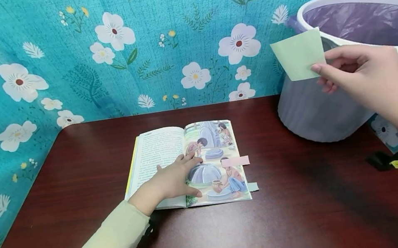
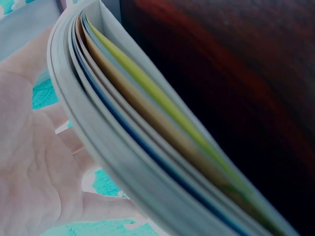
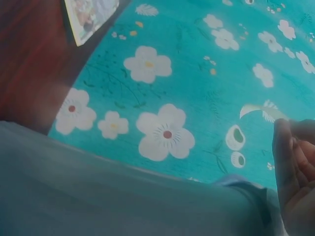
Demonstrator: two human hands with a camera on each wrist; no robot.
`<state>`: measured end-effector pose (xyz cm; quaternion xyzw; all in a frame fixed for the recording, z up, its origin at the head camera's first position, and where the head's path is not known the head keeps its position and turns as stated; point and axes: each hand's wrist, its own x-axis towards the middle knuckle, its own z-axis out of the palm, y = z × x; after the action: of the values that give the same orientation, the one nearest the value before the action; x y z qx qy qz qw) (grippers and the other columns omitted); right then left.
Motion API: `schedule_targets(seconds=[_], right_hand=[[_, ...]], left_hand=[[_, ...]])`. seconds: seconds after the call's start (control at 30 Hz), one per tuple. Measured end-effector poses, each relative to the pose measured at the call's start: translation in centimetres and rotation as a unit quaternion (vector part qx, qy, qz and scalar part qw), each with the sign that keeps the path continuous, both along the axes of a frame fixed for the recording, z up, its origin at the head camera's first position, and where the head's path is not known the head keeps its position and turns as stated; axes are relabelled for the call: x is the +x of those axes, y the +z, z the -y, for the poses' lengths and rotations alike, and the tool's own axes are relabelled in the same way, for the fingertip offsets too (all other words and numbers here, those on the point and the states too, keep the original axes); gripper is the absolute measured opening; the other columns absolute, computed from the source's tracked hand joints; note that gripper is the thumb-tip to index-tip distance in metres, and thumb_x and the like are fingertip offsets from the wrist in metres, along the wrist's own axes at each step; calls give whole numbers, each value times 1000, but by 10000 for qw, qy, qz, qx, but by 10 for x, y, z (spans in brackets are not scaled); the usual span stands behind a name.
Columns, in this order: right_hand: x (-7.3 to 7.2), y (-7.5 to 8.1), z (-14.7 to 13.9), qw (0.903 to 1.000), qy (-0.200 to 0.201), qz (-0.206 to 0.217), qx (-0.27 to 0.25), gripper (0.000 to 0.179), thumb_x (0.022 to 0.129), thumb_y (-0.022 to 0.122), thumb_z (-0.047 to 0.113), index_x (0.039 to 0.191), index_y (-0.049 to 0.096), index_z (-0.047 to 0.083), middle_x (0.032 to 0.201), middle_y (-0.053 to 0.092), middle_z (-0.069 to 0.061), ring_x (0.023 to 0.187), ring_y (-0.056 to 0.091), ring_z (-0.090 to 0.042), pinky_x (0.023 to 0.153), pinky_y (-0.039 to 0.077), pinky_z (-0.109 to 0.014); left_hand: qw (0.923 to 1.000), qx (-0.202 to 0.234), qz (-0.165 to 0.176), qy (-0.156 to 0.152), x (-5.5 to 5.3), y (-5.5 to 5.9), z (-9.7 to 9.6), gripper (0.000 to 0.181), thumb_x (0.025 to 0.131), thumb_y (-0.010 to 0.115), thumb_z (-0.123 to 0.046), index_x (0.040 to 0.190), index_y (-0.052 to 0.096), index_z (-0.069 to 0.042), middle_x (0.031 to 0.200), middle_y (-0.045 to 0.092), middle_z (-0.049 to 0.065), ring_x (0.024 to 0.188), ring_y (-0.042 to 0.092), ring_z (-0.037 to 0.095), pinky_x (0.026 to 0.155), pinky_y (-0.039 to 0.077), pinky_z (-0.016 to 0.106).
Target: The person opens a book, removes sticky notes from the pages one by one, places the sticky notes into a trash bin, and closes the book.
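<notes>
An open book [image 1: 159, 154] lies on the table, with a printed text page on its left and a coloured picture page on its right. My left hand [image 1: 173, 177] rests across its middle, fingers spread over the picture. Page edges [image 2: 142, 132] fill the left wrist view beside the palm. Between thumb and fingers, my right hand [image 1: 366, 72] pinches a pale green sticky note [image 1: 299, 56], held up in front of the bin's rim. The right wrist view shows that note [image 3: 256, 109] nearly edge-on above the fingertips.
A grey bin [image 1: 318, 112] with a white rim and purple liner stands at the table's right back. Pink [image 1: 239, 161] and pale green [image 1: 253, 186] paper tabs stick out from the book's right edge. Behind the dark red table [image 1: 76, 165] hangs a teal flowered cloth [image 1: 160, 62].
</notes>
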<state>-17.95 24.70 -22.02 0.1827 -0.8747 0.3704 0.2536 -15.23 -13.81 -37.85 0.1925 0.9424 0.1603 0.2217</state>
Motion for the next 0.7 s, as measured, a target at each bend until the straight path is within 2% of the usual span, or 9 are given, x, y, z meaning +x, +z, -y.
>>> schedule_targets(seconds=[0.13, 0.27, 0.4, 0.5, 0.6, 0.7], right_hand=[[2, 5, -5, 9999, -115, 10, -127, 10, 91, 78, 8, 101, 77, 6, 67, 65, 23, 55, 61, 7, 63, 46, -5], [4, 11, -13, 9990, -359, 113, -247, 25, 94, 75, 10, 115, 73, -4, 72, 63, 27, 56, 60, 9, 65, 46, -3], [1, 15, -22, 9974, -244, 121, -666, 16, 97, 70, 6, 111, 75, 12, 75, 65, 24, 57, 61, 9, 65, 47, -4], [-3, 18, -29, 9947, -57, 30, -1030, 25, 97, 68, 2, 102, 73, 25, 75, 67, 21, 57, 63, 7, 62, 48, -6], [-6, 21, -37, 9915, -35, -25, -1297, 24, 98, 67, 2, 100, 73, 25, 74, 69, 20, 56, 63, 7, 59, 48, -7], [-8, 23, -47, 9910, -134, -37, -1334, 18, 100, 65, 7, 103, 70, 24, 76, 68, 20, 57, 63, 7, 60, 48, -6]], left_hand=[[10000, 23, 20, 44, 2, 1, 0, 90, 81, 88, -39, 157, 42, -25, 169, 21, 5, 154, 18, 37, 99, 13, 88], [10000, 24, -15, 55, 2, -1, 0, 90, 81, 89, -39, 157, 42, -25, 169, 22, 4, 154, 18, 37, 98, 13, 88], [10000, 33, -26, 58, 2, -3, -1, 90, 81, 89, -39, 157, 42, -26, 169, 22, 4, 154, 18, 37, 99, 13, 88], [10000, 32, -22, 40, 2, -3, -1, 91, 81, 89, -40, 157, 42, -26, 170, 21, 4, 154, 18, 37, 99, 13, 88], [10000, 18, -2, 48, 3, -2, -2, 91, 81, 88, -40, 157, 41, -26, 170, 21, 3, 154, 17, 37, 99, 13, 88], [10000, 17, -10, 50, 4, -1, -3, 91, 81, 89, -40, 157, 42, -26, 170, 21, 3, 154, 18, 37, 99, 13, 88]])
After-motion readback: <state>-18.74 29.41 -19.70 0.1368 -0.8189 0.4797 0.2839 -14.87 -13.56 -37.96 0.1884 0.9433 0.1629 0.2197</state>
